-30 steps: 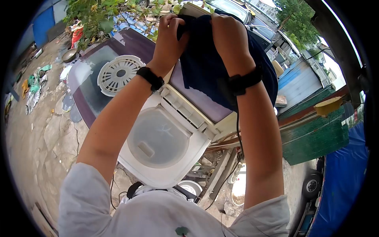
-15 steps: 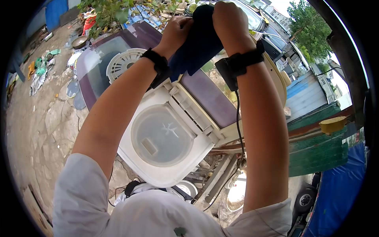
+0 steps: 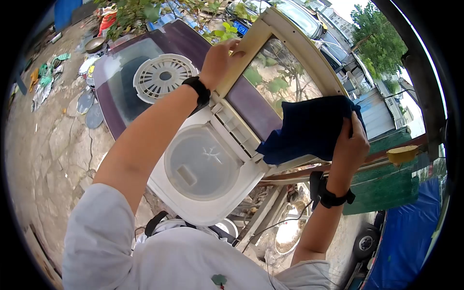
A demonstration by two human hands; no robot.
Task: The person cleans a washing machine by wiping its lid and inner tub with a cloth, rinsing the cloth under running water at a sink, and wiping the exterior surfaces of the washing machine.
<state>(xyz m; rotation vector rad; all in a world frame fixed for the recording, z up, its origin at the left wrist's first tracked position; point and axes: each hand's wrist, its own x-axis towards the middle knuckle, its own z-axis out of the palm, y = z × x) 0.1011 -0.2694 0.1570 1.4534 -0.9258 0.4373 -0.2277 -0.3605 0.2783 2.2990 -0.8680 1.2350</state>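
My right hand [image 3: 351, 145] is closed on a dark blue cloth [image 3: 311, 128], which is draped over the lower right part of a raised washing machine lid [image 3: 248, 50]. Its thumb and fingers pinch the cloth's right side. At the lid's left edge, my left hand [image 3: 220, 63] grips the cream frame, some fingertips hidden behind it. The lid has a see-through window and a purple panel. Below it stands the open white washing machine [image 3: 227, 200], with a round pale tub [image 3: 205, 164] in view.
A white slotted disc [image 3: 165, 76] rests on the machine's other, purple-edged lid [image 3: 113, 104]. Vines [image 3: 278, 84] and a parked car [image 3: 295, 17] are behind. A green panel [image 3: 382, 188] and blue tarp [image 3: 411, 232] stand right. Scattered rubbish [image 3: 48, 79] lies left.
Both hands were together on the bunched cloth above the lid. My left hand has let go and taken the lid's edge; my right hand has moved right and down, with the cloth spread wider.
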